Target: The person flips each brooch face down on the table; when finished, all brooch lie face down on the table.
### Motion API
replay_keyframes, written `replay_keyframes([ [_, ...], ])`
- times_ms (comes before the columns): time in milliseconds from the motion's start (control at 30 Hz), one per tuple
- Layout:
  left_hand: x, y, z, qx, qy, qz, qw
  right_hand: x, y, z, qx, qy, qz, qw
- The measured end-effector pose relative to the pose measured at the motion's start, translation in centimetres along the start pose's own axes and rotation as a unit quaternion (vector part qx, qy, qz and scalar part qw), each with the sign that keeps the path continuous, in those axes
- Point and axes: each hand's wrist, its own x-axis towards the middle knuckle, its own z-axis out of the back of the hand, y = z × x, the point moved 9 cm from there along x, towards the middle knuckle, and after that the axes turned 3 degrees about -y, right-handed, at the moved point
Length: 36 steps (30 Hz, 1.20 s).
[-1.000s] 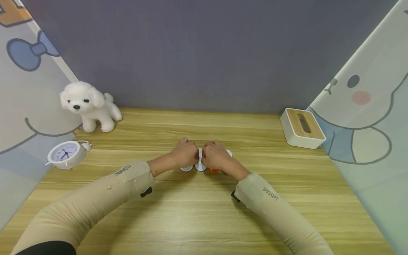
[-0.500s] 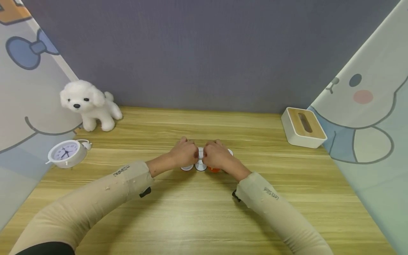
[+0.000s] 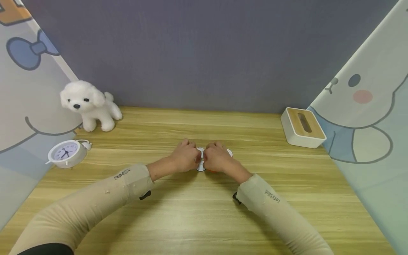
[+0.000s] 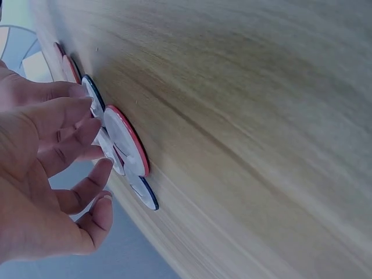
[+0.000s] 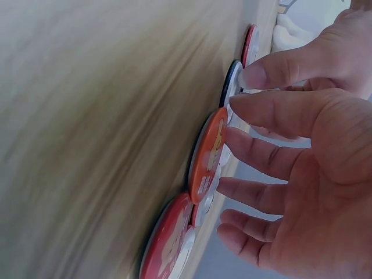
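Observation:
A row of round flat discs lies on the table between my two hands. My left hand [image 3: 186, 158], fingers loosely bent, has its fingertips right at a white disc with a dark edge [image 4: 93, 95], beside a red-edged white disc [image 4: 121, 136]. Another dark-edged disc [image 4: 141, 192] lies lower in the left wrist view. My right hand [image 3: 218, 157] has relaxed fingers, with the fingertips against an orange disc [image 5: 209, 157]; its thumb is close to the dark-edged white disc. A red disc [image 5: 167, 238] overlaps the near end of the row in the right wrist view.
A white toy dog [image 3: 92, 106] stands at the back left, with a white alarm clock [image 3: 67, 154] in front of it. At the back right sits a white tissue box with a wooden lid [image 3: 302, 128]. A grey wall [image 3: 191, 56] bounds the wooden table [image 3: 178, 212].
My left hand has shifted slightly right and toward me, so the disc that showed under it in the head view is covered. The right hand has barely moved.

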Motion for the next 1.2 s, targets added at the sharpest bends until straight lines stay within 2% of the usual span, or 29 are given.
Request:
replay_keyframes([
  [800,0.1,0.1,0.2,0.014,-0.006,-0.011,0.9998,0.4,0.1,-0.2,-0.011,-0.005,-0.009,0.9999],
  [967,0.0,0.4,1.3,0.008,-0.027,-0.018,0.9994,-0.6,-0.6,1.2,0.015,-0.029,0.012,0.9994],
  [1200,0.1,0.5,2.6,0.002,-0.032,0.002,0.9995,-2.8,-2.3,3.3,0.013,-0.067,0.027,0.9973],
])
